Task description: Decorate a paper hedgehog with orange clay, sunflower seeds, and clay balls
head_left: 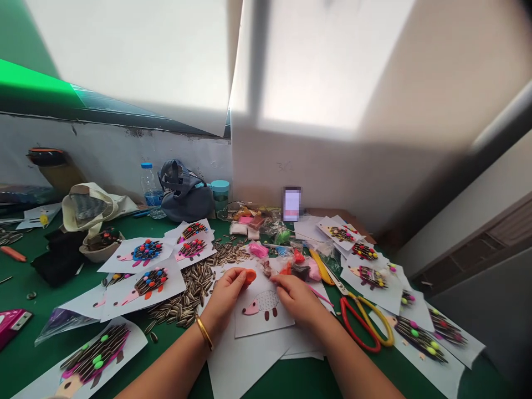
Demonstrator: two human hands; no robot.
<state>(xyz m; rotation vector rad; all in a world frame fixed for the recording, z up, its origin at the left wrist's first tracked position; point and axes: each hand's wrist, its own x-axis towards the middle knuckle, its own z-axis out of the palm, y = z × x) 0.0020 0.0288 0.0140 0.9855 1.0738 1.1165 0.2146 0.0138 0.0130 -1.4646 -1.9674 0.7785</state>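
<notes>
While left hand (pixel 224 295) pinches orange clay (pixel 250 276), right hand (pixel 297 299) has unclear grip; wall writing (pixel 284 166) begins "3".

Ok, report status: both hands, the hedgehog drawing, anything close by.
Left hand: fingers pinching orange clay. Right hand: by the drawing's upper edge, grip unclear. Hedgehog drawing: flat between hands. Scissors beside right forearm.

The tabletop (pixel 307 385) is green; the scissors' handles (pixel 361 327) red and yellow.
</notes>
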